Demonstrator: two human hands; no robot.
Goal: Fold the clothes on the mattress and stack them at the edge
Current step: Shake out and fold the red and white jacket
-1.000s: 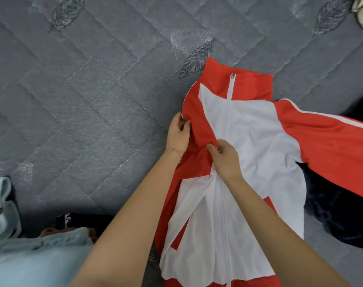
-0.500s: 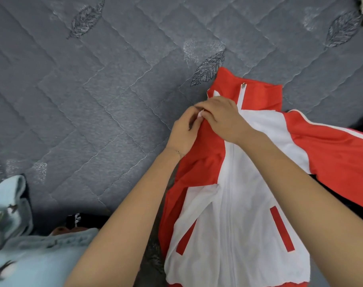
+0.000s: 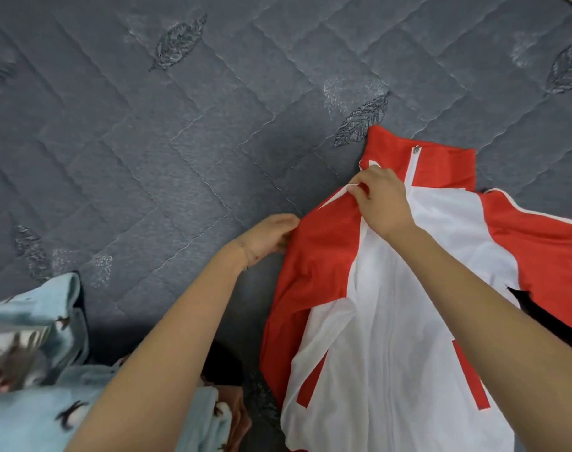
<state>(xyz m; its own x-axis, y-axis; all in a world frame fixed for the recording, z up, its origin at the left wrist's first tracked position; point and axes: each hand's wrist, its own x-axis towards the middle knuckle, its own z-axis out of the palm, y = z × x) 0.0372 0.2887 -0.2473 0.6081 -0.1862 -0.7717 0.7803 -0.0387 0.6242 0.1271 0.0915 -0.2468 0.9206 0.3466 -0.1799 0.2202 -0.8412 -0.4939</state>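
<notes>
Pinching one jacket [image 3: 376, 321], two hands [image 3: 268, 238] [image 3: 384, 199]

Red-white jacket [image 3: 398, 314] flat on grey quilted mattress [image 3: 180, 158]. Right hand [image 3: 380, 199] pinches shoulder near collar; left hand [image 3: 271, 238] grips left edge. Light-blue garment [image 3: 39, 402] near left.

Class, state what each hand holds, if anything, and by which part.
Both hold the red and white jacket. The left hand grips its folded red side edge; the right hand pinches the shoulder seam just below the collar.
</notes>
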